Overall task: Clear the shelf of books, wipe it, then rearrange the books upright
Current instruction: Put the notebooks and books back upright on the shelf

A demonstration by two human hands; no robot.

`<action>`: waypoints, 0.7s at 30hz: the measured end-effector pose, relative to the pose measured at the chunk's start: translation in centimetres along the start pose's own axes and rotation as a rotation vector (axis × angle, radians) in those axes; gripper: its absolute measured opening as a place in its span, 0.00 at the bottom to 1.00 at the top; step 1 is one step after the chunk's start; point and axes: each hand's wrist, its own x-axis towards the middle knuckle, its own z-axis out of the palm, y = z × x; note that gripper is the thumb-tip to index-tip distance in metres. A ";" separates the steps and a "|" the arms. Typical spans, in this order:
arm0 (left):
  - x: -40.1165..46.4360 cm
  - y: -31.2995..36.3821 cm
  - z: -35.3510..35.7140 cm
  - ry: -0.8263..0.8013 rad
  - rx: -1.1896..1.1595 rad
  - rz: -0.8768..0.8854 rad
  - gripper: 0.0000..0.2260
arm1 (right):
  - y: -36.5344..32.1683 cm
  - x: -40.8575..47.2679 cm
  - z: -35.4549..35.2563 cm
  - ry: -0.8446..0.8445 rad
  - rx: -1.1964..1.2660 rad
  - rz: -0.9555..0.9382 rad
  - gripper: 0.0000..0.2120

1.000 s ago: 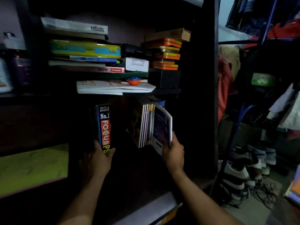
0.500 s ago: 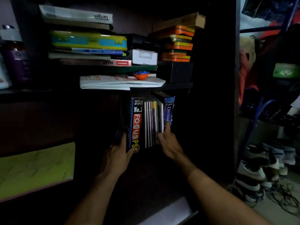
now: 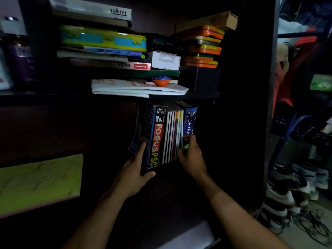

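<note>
On the dark lower shelf [image 3: 172, 178] a row of books stands upright. My left hand [image 3: 133, 174] grips the thick blue "Focus PSC" book [image 3: 156, 136] at the left end, fingers on its cover and thumb under its spine. Several thin white-edged books [image 3: 172, 135] stand pressed between it and a blue Oxford English Dictionary [image 3: 190, 122] at the right end. My right hand [image 3: 191, 155] curls round the dictionary's lower spine, hiding its bottom part.
The shelf above [image 3: 203, 95] carries flat stacks: white papers [image 3: 136, 88], an orange top toy [image 3: 161, 81], a Unomax box [image 3: 115, 64], a white box [image 3: 166, 60], orange tins [image 3: 203, 48]. A yellow-green sheet [image 3: 37, 180] lies left. Clothes and shoes [image 3: 287, 193] crowd the right.
My left hand slid the Focus PSC book rightward against the thin books. My right hand stood the leaning books upright and now grips the dictionary's spine lower down.
</note>
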 end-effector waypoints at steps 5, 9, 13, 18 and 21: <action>0.5 0.0 0.3 0.101 -0.024 0.029 0.45 | 0.2 0.3 0.0 0.108 -0.219 -0.124 0.08; 0.5 0.6 0.3 0.174 -0.070 0.075 0.42 | 0.2 0.3 0.2 -0.079 -0.250 -0.197 0.11; 0.4 0.7 0.2 0.183 -0.057 0.087 0.37 | 0.3 0.4 0.3 -0.109 -0.304 -0.184 0.10; 0.4 1.0 0.0 0.189 -0.038 0.161 0.20 | 0.0 0.2 0.1 0.006 -0.335 -0.146 0.12; 0.3 0.7 0.1 0.085 -0.001 0.177 0.23 | -0.1 0.1 0.0 0.025 -0.193 -0.133 0.13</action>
